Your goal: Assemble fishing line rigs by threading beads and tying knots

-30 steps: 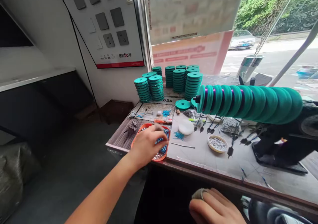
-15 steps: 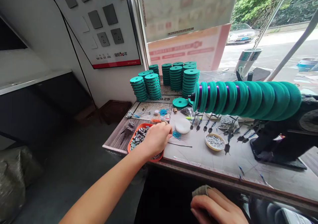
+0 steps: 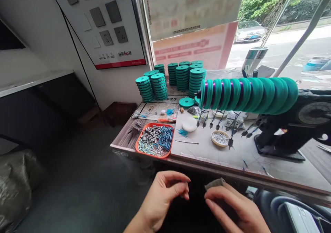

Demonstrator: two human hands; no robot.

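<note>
My left hand [image 3: 168, 195] is in front of the table edge, thumb and fingertips pinched together; what they hold is too small to make out. Facing it across a small gap is my right hand [image 3: 232, 205], its thumb and finger drawn together. A grey-brown wrap [image 3: 214, 183] covers one of its fingers. I cannot make out what, if anything, the right hand holds. On the table beyond lies an orange tray [image 3: 137, 147] of small parts: grey cylinders [image 3: 151, 134], blue spring-like pieces [image 3: 166, 136], pale green pieces [image 3: 144, 148] and tiny shiny bits.
Green spools [image 3: 248, 95] line a rod on a black machine [image 3: 281, 136], with small dark weights [image 3: 231, 142] hanging below. Stacked green spools [image 3: 182, 78] stand behind. A dish of white beads [image 3: 220, 138], a white round lid [image 3: 189, 124] and a thin rod [image 3: 186, 142] lie on the table.
My left hand has pulled back from the orange tray towards me and now faces my right hand. The right hand has risen slightly, and the tray's contents are uncovered.
</note>
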